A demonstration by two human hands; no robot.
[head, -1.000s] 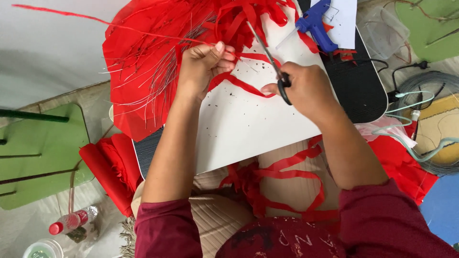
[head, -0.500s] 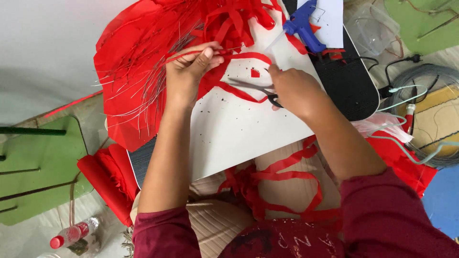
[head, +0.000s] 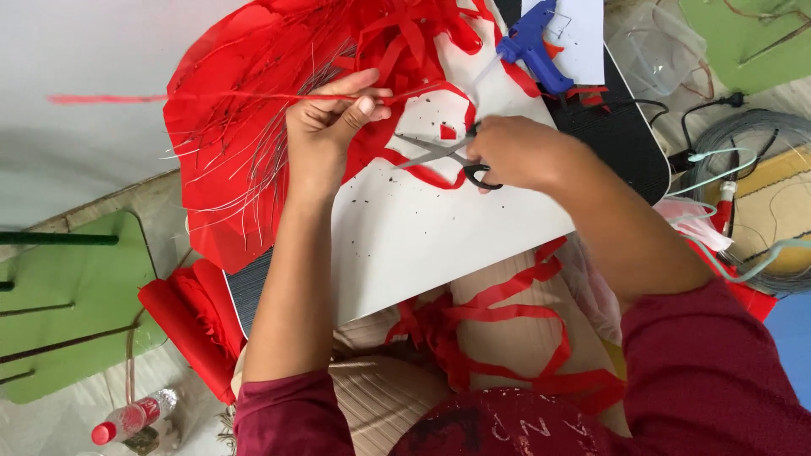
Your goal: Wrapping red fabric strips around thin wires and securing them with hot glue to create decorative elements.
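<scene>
Left hand [head: 325, 127] pinching a red strip [head: 211, 97], right hand [head: 515, 152] gripping open scissors [head: 443, 152], handles mostly hidden, glue gun [head: 528, 42] partly cropped

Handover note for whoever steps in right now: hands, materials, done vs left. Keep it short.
Left hand: pinches a thin red-wrapped stick, held level over the red paper pile.
Right hand: fingers in the black handles of the scissors, blades open, tips pointing at the left hand.
White board lies across the lap as the work surface; blue glue gun sits at its far edge.
Done: many cut red paper strips lie on the lap and board.
Left: the red strip trailing off the stick by the blades is uncut.
</scene>
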